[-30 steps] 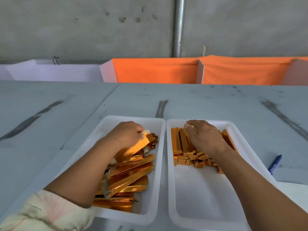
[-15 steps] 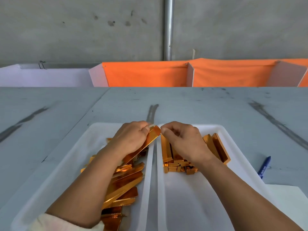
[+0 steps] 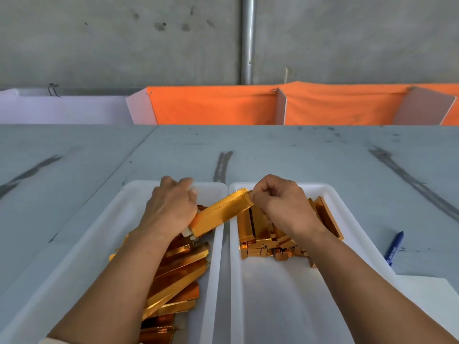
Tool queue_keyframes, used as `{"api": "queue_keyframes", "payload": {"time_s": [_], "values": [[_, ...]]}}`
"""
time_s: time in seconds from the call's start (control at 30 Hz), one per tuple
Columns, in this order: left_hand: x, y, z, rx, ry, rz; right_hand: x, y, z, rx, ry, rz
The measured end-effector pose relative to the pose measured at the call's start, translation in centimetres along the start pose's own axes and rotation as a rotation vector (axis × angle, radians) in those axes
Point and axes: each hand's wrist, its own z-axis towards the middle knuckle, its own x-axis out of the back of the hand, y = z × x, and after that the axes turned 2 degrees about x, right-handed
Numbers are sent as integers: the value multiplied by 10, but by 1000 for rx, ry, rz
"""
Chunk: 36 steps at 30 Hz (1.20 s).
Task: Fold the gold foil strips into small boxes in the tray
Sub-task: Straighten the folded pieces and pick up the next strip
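One gold foil strip (image 3: 221, 212) is held slantwise over the gap between two white trays. My left hand (image 3: 171, 209) grips its lower left end above the left tray (image 3: 104, 232). My right hand (image 3: 280, 204) pinches its upper right end above the right tray (image 3: 347, 217). A heap of flat gold strips (image 3: 178, 276) lies in the left tray under my left forearm. Several folded gold boxes (image 3: 270, 247) are stacked at the far end of the right tray, partly hidden by my right hand.
A blue pen (image 3: 393, 247) lies on the grey table (image 3: 298, 155) right of the right tray, above a white sheet (image 3: 432, 301). Orange cloth-covered dividers (image 3: 213, 105) and white panels stand along the table's far edge, before a concrete wall.
My right hand left the folded boxes and took hold of the strip's upper end. My left hand lifted the strip out of the left tray to the gap between the trays.
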Motion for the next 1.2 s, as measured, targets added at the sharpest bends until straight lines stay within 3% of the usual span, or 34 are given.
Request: {"api": "queue_keyframes", "payload": {"time_s": [0.1,0.27,0.43,0.7,0.83,1.0,1.2], "values": [[5,14,-8,-150,164,-240,-2,-2,-2,39,-12,-1],[-5,38,-27,-389,33,-112,-1,-1,-3,73,33,11],[-8,33,-26,-376,12,-157,-1,-2,-3,150,31,11],[9,22,-23,-305,-421,-738,-2,-2,-5,261,-50,264],[8,23,-24,-293,-506,-787,-2,-2,-4,270,-46,286],[-1,25,-22,-248,-311,-760,-3,-1,-4,212,-2,245],[-10,26,-23,-328,-62,-501,-3,-4,-4,141,-37,296]]}}
